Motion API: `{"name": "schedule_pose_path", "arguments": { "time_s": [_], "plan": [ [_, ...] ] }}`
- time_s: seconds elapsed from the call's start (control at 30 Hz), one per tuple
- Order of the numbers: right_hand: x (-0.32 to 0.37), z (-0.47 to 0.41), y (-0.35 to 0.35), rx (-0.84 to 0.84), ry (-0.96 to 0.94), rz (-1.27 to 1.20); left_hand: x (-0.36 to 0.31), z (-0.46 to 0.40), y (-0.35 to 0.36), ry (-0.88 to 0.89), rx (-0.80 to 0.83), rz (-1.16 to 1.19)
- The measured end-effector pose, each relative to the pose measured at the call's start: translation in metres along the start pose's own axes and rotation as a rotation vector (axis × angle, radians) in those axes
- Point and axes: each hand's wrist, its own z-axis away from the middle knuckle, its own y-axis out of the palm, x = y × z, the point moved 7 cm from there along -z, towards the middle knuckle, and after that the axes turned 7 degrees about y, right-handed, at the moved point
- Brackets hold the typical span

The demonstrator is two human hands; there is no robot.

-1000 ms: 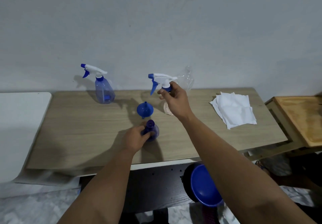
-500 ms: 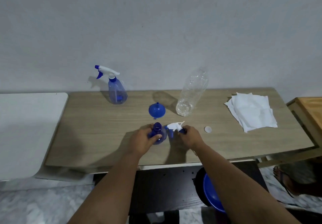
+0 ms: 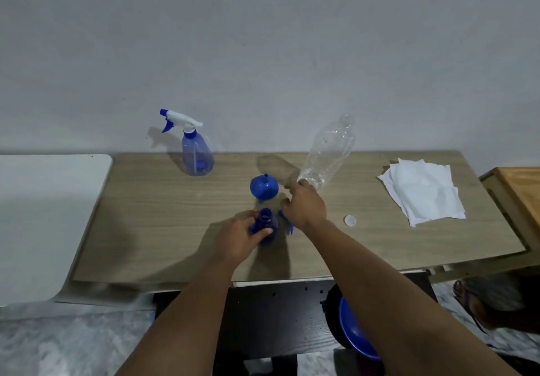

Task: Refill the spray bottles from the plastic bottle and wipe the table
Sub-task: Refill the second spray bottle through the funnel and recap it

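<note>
A small blue spray bottle [image 3: 266, 231] stands uncapped near the table's front middle, and my left hand [image 3: 236, 238] grips it from the left. Its white-and-blue trigger head [image 3: 287, 226] lies on the table just right of it, mostly hidden under my right hand [image 3: 305, 206]. That hand hovers with loose fingers between the blue funnel [image 3: 264, 187] and the base of the clear plastic bottle [image 3: 330, 150], holding nothing. The plastic bottle is uncapped with a little water at the bottom. A second spray bottle [image 3: 196, 153] with its head on stands at the back left.
A white bottle cap [image 3: 349, 220] lies right of my hands. White cloths [image 3: 423, 191] are stacked at the wooden table's [image 3: 160, 229] right end. A white surface [image 3: 43, 215] adjoins on the left, a wooden stand [image 3: 520, 188] on the right. A blue basin [image 3: 353, 332] sits below.
My right hand lowered the trigger head from mid-air onto the table beside the open bottle, let it go, and now lifts toward the funnel. My left hand kept its hold.
</note>
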Motion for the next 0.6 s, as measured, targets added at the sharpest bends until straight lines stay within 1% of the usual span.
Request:
{"name": "schedule_pose_path", "arguments": {
  "time_s": [0.07,0.13,0.17,0.27,0.33,0.47,0.6],
  "plan": [
    [0.021,-0.019,0.002,0.095,0.01,-0.067,0.001,-0.001,-0.001,-0.02,-0.007,-0.002],
    [0.035,-0.04,0.012,0.184,0.026,-0.029,0.008,-0.003,0.003,-0.04,0.01,-0.01],
    [0.04,-0.05,0.017,0.203,0.032,0.001,0.011,-0.005,0.007,-0.052,0.03,-0.008],
    [0.043,-0.075,0.032,0.236,0.079,0.075,0.023,-0.011,0.016,-0.032,0.045,0.1],
    [0.045,-0.085,0.043,0.269,0.086,0.128,0.023,-0.014,0.016,-0.039,0.077,0.072],
    [0.053,-0.09,0.061,0.275,0.005,0.296,0.022,-0.017,0.017,-0.039,0.081,0.124],
    [0.06,-0.086,0.062,0.234,-0.048,0.355,0.022,-0.016,0.014,-0.015,0.065,0.092]
  ]
}}
